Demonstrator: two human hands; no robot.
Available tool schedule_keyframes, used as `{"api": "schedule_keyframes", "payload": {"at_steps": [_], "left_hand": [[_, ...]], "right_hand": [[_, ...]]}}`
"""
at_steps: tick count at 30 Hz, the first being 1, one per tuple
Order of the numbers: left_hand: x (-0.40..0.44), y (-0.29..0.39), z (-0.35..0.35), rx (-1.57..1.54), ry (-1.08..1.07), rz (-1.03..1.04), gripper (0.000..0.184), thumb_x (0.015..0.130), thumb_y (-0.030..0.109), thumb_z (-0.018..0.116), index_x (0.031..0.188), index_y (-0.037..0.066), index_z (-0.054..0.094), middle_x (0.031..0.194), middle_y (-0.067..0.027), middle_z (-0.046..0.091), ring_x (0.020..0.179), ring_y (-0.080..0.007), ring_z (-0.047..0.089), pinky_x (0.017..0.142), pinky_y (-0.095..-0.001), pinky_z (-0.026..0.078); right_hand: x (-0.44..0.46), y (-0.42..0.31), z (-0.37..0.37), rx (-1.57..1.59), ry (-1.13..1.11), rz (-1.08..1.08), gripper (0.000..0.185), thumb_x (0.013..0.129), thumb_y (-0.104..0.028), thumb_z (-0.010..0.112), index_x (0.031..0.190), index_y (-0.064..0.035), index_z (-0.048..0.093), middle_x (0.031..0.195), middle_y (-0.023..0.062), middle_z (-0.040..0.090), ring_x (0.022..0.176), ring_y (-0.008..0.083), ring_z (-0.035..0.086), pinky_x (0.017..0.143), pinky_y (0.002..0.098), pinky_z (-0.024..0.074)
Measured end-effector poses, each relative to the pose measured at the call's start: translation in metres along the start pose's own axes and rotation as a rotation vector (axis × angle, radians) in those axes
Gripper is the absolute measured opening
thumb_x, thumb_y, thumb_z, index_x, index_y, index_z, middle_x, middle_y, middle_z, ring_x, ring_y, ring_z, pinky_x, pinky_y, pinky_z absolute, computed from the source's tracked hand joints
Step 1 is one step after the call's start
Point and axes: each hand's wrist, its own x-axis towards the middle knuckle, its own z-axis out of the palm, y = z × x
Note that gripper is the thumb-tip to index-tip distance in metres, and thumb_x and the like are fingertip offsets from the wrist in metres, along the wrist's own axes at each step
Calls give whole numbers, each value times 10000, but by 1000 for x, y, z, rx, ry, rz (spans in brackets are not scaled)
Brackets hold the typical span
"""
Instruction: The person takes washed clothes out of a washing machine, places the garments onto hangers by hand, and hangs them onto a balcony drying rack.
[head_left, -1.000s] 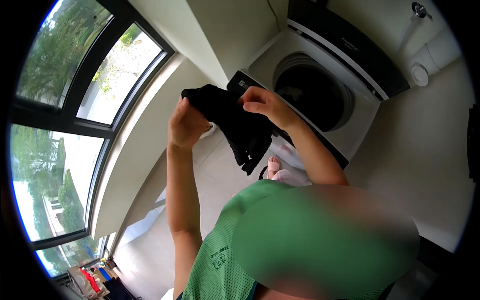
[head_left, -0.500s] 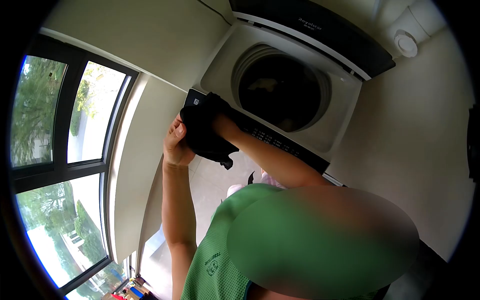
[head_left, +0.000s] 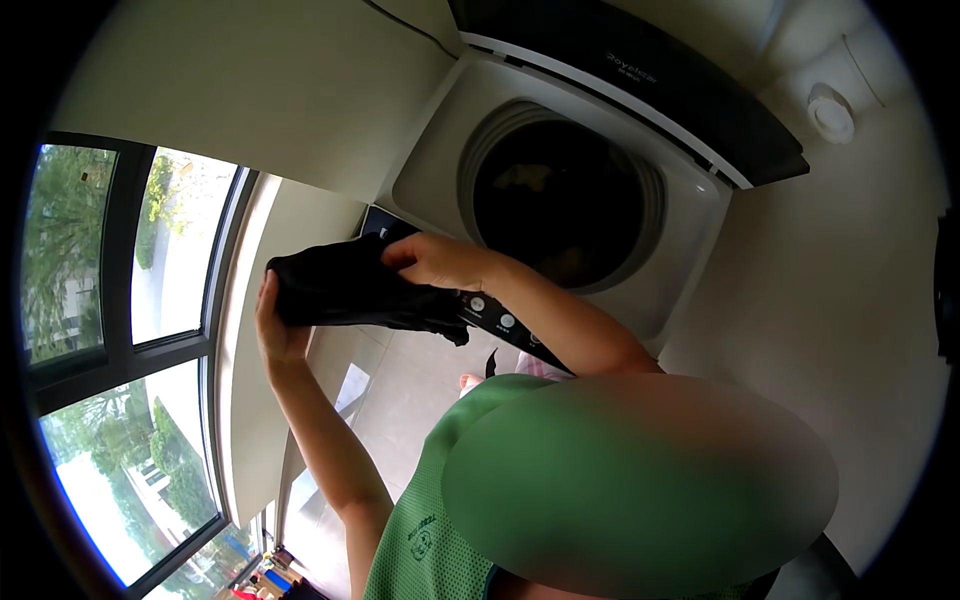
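A black garment [head_left: 345, 290] is stretched sideways between my hands, in front of the washing machine's control panel; its exact kind cannot be made out. At the cloth's far left end, my left hand [head_left: 278, 322] grips the edge, thumb side up and the other fingers partly hidden by fabric. My right hand [head_left: 435, 262] pinches the top right part of the garment, close to the panel's left corner. Loose folds hang below it. Just behind stands the open top-load washing machine [head_left: 425, 175], with some light-coloured laundry [head_left: 525, 178] down in its dark drum.
The machine's dark lid [head_left: 640, 75] is raised at the back. Buttons on the control panel [head_left: 507, 321] show beneath my right forearm. Windows [head_left: 130, 290] with dark frames line the left side, and a white pipe fitting [head_left: 831, 113] is on the right. Tiled floor [head_left: 395, 370] shows below.
My left hand has moved left and the garment, bunched before, is now drawn out long. My right hand has come out from behind the cloth and shows at its top edge.
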Motion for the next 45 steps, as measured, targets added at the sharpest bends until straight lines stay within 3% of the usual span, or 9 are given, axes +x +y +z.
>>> {"api": "schedule_keyframes", "payload": {"at_steps": [5, 7, 12, 16, 19, 28, 36, 39, 45], "left_hand": [[-9, 1, -17, -18, 3, 61, 223, 901, 170, 462, 1059, 33, 540, 1041, -110, 590, 1018, -217, 544, 868, -349, 450], [-13, -3, 2, -2, 20, 73, 216, 894, 165, 475, 1049, 30, 542, 1017, -102, 594, 992, -205, 553, 857, -340, 452], [-13, -1, 5, 234, -141, -16, 256, 838, 195, 582, 1019, 18, 547, 940, -67, 595, 890, -157, 572, 810, -290, 459], [-18, -1, 16, 378, -97, -36, 381, 707, 235, 730, 967, 5, 572, 855, -36, 594, 784, -122, 571, 727, -236, 462], [-15, -24, -17, 1148, 0, -425, 297, 676, 196, 724, 851, -15, 611, 714, -11, 582, 668, -107, 537, 622, -251, 444], [-32, -50, -69, 2020, 23, -512, 349, 680, 334, 697, 680, -6, 619, 720, -194, 613, 676, -322, 592, 618, -411, 448], [-82, -9, -129, 1063, 200, -508, 327, 775, 337, 643, 809, 14, 602, 592, 17, 527, 533, -120, 517, 502, -299, 401], [-85, 2, -87, 271, 83, -172, 441, 808, 283, 592, 1126, -3, 483, 923, -41, 593, 850, -150, 569, 761, -279, 437], [-76, -10, -106, 17, -64, -52, 622, 827, 334, 568, 1298, -2, 337, 1312, -151, 396, 1217, -299, 376, 1023, -426, 291]], "right_hand": [[1, -14, -22, 424, 698, -446, 312, 748, -79, 624, 1036, -19, 521, 923, 66, 568, 859, 150, 538, 790, 274, 421], [5, -27, -3, -138, 932, -663, 361, 766, -140, 636, 1081, -20, 504, 979, 98, 542, 930, 190, 523, 837, 303, 406], [19, -32, 50, -411, 101, -346, 380, 746, -158, 640, 1092, -40, 537, 948, 173, 601, 835, 234, 603, 747, 311, 459], [29, -34, 54, -137, 325, -526, 292, 736, -31, 558, 1027, -8, 563, 832, 137, 627, 717, 198, 612, 664, 292, 472], [36, -46, 54, 139, 432, -556, 392, 693, 90, 418, 1052, 5, 552, 900, 110, 629, 791, 167, 601, 733, 269, 464], [68, -23, 58, 23, 433, -593, 475, 683, 83, 399, 1133, -26, 508, 1071, 132, 580, 968, 233, 558, 855, 307, 424], [81, -12, 103, -538, 600, -668, 415, 698, -175, 676, 1052, -26, 518, 953, 125, 533, 906, 286, 528, 778, 369, 448], [76, -2, 124, -335, 252, -542, 398, 739, -307, 650, 1001, -27, 542, 849, 134, 574, 804, 286, 572, 729, 371, 461], [63, 17, 112, -444, 265, -683, 831, 682, -400, 693, 1320, -39, 302, 1150, 181, 501, 1030, 318, 521, 891, 386, 425]]}}
